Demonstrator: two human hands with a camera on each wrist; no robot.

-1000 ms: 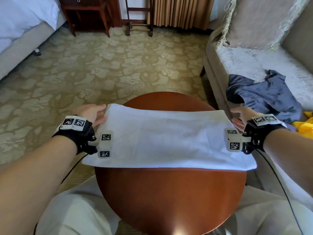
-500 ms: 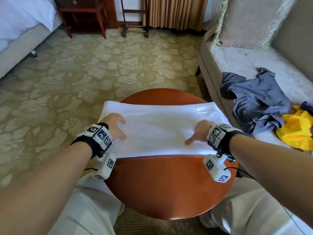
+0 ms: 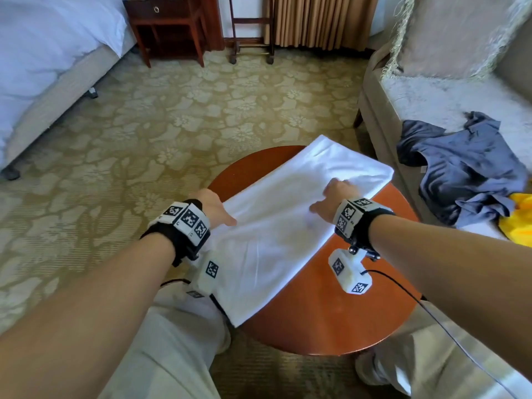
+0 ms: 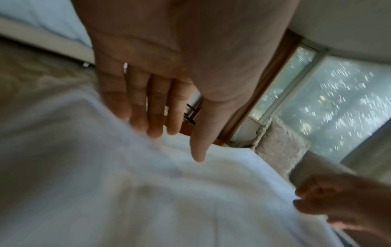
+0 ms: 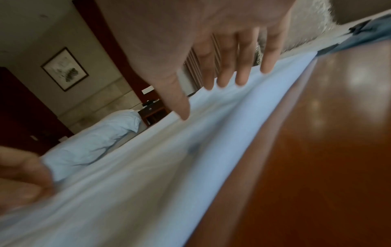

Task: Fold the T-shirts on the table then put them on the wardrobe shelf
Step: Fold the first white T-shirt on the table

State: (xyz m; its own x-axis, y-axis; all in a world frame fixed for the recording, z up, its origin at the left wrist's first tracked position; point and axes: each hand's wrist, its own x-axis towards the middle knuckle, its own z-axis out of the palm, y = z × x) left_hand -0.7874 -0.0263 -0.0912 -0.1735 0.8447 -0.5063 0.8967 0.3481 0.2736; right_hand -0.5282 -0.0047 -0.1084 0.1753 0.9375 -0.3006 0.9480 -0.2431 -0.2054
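A white T-shirt [image 3: 276, 234], folded into a long band, lies slantwise across the round wooden table [image 3: 331, 318], one end hanging off the near-left rim. My left hand [image 3: 216, 210] rests on its left long edge. In the left wrist view its fingers [image 4: 155, 117] are straight, tips touching the cloth [image 4: 127, 192]. My right hand [image 3: 331, 194] presses on top of the shirt farther right. In the right wrist view its spread fingers [image 5: 224, 66] touch the fabric [image 5: 169, 158] beside bare tabletop [image 5: 317, 150]. Neither hand grips anything.
A crumpled grey-blue shirt [image 3: 463, 171] and a yellow garment [image 3: 518, 223] lie on the sofa seat [image 3: 431, 102] to the right. A bed [image 3: 43, 53] stands at the left, a dark nightstand [image 3: 169, 24] and a curtain [image 3: 322, 21] at the back. Patterned carpet lies between.
The shirt has turned from lying straight across the table to lying slantwise. My hands left its two ends and now rest on top of it.
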